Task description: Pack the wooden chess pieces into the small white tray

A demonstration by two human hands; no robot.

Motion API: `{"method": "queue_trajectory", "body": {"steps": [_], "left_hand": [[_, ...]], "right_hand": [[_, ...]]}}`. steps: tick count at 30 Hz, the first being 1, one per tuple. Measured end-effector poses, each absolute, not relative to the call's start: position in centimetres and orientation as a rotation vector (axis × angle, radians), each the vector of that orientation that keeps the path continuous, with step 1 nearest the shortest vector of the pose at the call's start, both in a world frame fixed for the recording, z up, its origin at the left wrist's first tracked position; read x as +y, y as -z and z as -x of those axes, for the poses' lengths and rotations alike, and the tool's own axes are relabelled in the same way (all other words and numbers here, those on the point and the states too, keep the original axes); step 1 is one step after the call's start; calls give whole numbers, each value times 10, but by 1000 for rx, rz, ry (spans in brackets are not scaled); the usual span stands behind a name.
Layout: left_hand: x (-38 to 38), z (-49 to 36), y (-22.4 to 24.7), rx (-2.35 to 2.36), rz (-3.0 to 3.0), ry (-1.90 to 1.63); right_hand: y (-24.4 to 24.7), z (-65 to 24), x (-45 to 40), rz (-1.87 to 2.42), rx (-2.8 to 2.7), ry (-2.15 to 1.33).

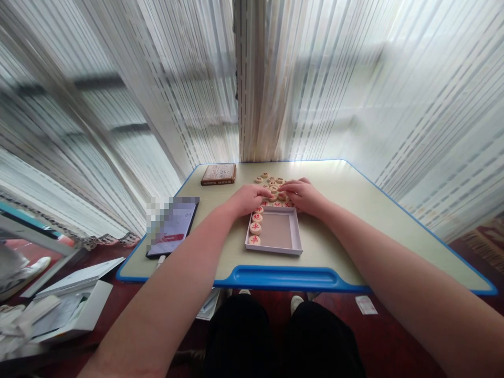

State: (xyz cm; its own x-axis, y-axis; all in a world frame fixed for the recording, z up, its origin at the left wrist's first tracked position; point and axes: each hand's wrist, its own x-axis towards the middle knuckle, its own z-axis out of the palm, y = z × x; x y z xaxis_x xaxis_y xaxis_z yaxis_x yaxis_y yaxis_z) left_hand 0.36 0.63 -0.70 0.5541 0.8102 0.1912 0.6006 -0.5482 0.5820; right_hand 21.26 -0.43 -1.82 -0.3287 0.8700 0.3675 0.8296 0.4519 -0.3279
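Several round wooden Chinese chess pieces lie grouped beyond a shallow white box. Inside the box, a column of pieces with red characters runs along the left wall, and more stand along its far wall. My left hand is above the box's far left corner, fingers bent together at the loose pieces; whatever they pinch is hidden. From the other side, my right hand reaches over the same group with its fingers stretched out, the tips touching or just over pieces.
A tablet or phone with a lit screen lies at the table's left edge, a cable by it. Farther back is a brown patterned box. The table has a blue rim. Striped string curtains hang behind it.
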Motion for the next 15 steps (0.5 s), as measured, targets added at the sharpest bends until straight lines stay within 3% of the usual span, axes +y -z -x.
{"method": "queue_trajectory", "body": {"steps": [15], "left_hand": [[5,-5,3,1145,-2579,-439]], "right_hand": [[4,-208,-19,1308,-2328,-132]]}}
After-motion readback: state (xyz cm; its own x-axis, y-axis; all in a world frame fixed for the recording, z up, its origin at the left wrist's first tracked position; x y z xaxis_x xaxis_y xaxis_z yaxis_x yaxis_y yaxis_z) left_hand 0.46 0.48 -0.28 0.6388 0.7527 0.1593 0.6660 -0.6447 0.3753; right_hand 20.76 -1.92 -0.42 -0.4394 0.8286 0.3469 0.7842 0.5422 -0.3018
